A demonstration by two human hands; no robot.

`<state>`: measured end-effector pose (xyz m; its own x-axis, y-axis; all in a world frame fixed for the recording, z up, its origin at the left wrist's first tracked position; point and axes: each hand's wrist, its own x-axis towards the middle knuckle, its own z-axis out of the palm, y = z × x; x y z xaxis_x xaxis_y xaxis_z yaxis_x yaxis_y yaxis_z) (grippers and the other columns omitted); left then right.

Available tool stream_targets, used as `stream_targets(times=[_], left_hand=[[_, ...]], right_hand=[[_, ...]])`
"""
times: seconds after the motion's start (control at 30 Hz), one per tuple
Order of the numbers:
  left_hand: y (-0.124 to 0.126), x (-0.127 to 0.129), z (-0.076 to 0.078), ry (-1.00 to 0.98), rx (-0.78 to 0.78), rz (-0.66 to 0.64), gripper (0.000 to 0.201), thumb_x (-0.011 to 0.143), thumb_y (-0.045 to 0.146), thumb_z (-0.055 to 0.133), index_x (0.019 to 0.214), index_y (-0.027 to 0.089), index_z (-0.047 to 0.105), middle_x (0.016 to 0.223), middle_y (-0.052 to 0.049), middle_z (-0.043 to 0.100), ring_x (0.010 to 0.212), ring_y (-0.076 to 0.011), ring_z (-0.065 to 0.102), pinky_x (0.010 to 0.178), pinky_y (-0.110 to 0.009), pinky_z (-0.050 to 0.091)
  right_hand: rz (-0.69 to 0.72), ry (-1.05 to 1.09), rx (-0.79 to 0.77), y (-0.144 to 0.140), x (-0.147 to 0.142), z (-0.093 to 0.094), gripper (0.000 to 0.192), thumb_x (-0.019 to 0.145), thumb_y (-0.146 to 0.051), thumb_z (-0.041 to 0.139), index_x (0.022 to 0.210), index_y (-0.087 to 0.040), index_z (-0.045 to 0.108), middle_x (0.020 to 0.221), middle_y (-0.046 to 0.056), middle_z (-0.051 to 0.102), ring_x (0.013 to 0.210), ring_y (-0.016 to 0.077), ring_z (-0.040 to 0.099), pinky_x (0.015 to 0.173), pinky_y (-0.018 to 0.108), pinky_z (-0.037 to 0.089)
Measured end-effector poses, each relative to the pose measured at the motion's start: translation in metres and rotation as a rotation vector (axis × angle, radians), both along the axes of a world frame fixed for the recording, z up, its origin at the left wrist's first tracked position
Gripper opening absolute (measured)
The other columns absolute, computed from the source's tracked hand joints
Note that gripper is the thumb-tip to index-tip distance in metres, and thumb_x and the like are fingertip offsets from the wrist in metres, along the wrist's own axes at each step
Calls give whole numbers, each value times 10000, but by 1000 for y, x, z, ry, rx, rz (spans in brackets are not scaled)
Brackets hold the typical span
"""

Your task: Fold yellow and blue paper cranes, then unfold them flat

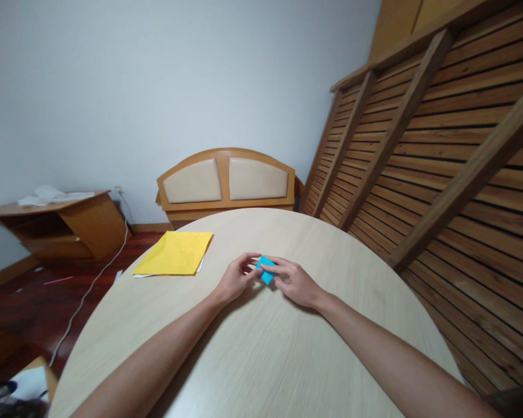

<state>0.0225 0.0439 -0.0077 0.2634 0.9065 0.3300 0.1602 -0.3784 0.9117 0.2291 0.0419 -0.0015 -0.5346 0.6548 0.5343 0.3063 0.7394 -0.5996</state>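
Observation:
Between my two hands is a small folded piece of blue paper, held just above the round table. My left hand pinches its left edge with thumb and fingers. From the other side, my right hand grips the paper, its index finger lying across the blue face. The far side of the paper and some fingertips are hidden. To the left on the tabletop lies a yellow paper sheet, creased, with white paper showing under its edges.
A wooden headboard with two cream panels stands behind the table. Wooden slats lean along the right. At left are a low wooden cabinet with white items on top and a white cable along the dark floor.

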Motion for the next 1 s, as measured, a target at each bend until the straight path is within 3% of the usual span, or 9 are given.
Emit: stream_targets(times=[0.2, 0.37, 0.6, 0.77, 1.0], left_hand=[[0, -2, 2, 130, 76, 83, 394, 852, 425, 657, 1117, 133, 645, 922, -78, 724, 638, -141, 643, 596, -262, 507], [-2, -3, 2, 292, 161, 129, 228, 895, 363, 604, 935, 163, 705, 858, -49, 741, 650, -149, 646, 624, -255, 505], [-10, 0, 9, 466, 290, 142, 256, 938, 363, 545, 903, 179, 718, 809, -40, 733, 631, -143, 621, 602, -231, 460], [-13, 1, 14, 473, 383, 126, 268, 951, 358, 521, 893, 182, 715, 852, -58, 719, 675, -148, 603, 645, -252, 463], [-13, 1, 14, 429, 355, 206, 266, 964, 373, 501, 911, 184, 681, 864, -52, 714, 680, -150, 593, 628, -255, 462]], right_hand=[[11, -36, 7, -4, 0, 4, 498, 812, -75, 557, 1248, -280, 681, 1348, 65, 635, 1244, 234, 586, 1082, 470, 447], [-17, 94, -164, -5, -3, 3, 370, 872, -121, 549, 1219, -227, 626, 1192, 72, 698, 1110, 202, 653, 884, 352, 553], [-55, 165, -274, -4, -7, 1, 159, 900, -275, 615, 1019, -180, 662, 1008, 63, 726, 932, 187, 695, 773, 302, 571], [-85, 195, -268, -5, -7, 5, 181, 906, -332, 619, 945, -172, 694, 918, 53, 729, 870, 186, 698, 787, 323, 579], [-159, 293, -327, -1, -10, 2, 204, 872, -355, 633, 947, -171, 680, 920, 58, 730, 870, 186, 699, 749, 314, 590]])
